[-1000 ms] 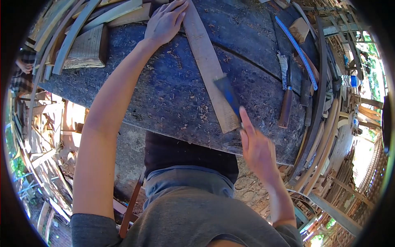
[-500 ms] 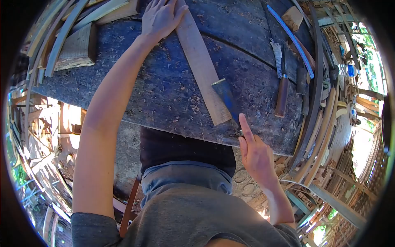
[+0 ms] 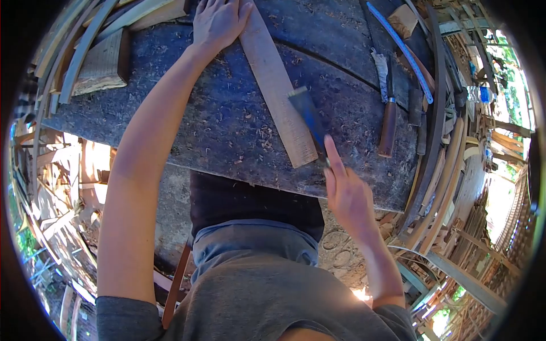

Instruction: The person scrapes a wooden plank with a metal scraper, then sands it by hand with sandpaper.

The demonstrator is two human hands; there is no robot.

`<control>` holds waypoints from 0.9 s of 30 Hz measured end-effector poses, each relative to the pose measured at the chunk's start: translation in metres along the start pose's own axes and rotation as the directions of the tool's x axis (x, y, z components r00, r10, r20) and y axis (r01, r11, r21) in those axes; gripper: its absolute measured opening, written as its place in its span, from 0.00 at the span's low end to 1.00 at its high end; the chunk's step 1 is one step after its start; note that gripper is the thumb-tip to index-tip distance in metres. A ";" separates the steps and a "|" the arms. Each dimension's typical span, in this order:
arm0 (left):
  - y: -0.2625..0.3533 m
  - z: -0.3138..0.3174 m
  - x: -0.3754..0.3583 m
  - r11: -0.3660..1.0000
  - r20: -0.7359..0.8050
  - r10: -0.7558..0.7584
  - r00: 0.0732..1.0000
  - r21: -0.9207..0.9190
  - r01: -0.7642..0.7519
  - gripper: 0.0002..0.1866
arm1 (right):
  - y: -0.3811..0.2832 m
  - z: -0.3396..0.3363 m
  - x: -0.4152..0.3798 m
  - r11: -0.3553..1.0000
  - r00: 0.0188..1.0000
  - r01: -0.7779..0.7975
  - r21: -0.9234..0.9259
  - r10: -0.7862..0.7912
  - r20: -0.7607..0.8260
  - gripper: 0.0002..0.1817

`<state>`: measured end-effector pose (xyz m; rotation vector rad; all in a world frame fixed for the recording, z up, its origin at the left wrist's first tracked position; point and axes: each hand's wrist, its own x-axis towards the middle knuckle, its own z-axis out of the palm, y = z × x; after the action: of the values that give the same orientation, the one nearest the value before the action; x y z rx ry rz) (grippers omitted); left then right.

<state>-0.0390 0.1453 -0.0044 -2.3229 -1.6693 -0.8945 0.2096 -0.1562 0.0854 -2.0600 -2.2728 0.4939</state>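
Note:
A long flat wooden board (image 3: 278,91) lies at a slant on the dark workbench (image 3: 222,125). My left hand (image 3: 219,24) rests flat at its far end, fingers stretched out and the thumb on the board. In my right hand (image 3: 350,196) is a hand tool with a flat dark-blue blade (image 3: 309,116), widening toward a straight pale end. My index finger points along this tool, while the other fingers are closed round its grip, which is mostly hidden. The tool's wide end overlaps the board's right edge in this view.
Shavings are scattered over the bench. On the right lie a wooden-handled blade tool (image 3: 388,131), a curved blue strip (image 3: 401,48) and a wood block (image 3: 402,21). A thick timber block (image 3: 102,65) and stacked strips sit at left. Bent wood strips (image 3: 446,182) line the right side.
My right hand and the blue-bladed tool have moved up and slightly left along the board's edge. My left hand keeps its place on the board's far end.

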 end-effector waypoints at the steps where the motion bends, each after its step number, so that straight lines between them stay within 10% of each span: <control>1: -0.001 0.002 0.000 1.000 -0.005 -0.007 1.000 0.009 0.008 0.27 | -0.002 -0.006 -0.014 1.000 0.999 -0.024 -0.014 0.025 0.038 0.33; 15: 0.036 -0.036 0.015 0.966 0.423 -0.259 0.868 0.131 0.224 0.44 | -0.002 0.013 0.044 0.985 0.987 0.015 -0.175 -0.042 -0.154 0.31; 27: 0.024 0.003 0.002 0.964 0.295 -0.267 0.918 0.078 0.255 0.44 | 0.001 -0.013 -0.084 0.994 0.985 -0.076 -0.080 0.087 0.149 0.34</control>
<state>-0.0159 0.1395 -0.0009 -2.3431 -2.1387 -0.5555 0.2239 -0.2354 0.1127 -2.2315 -2.3293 0.6001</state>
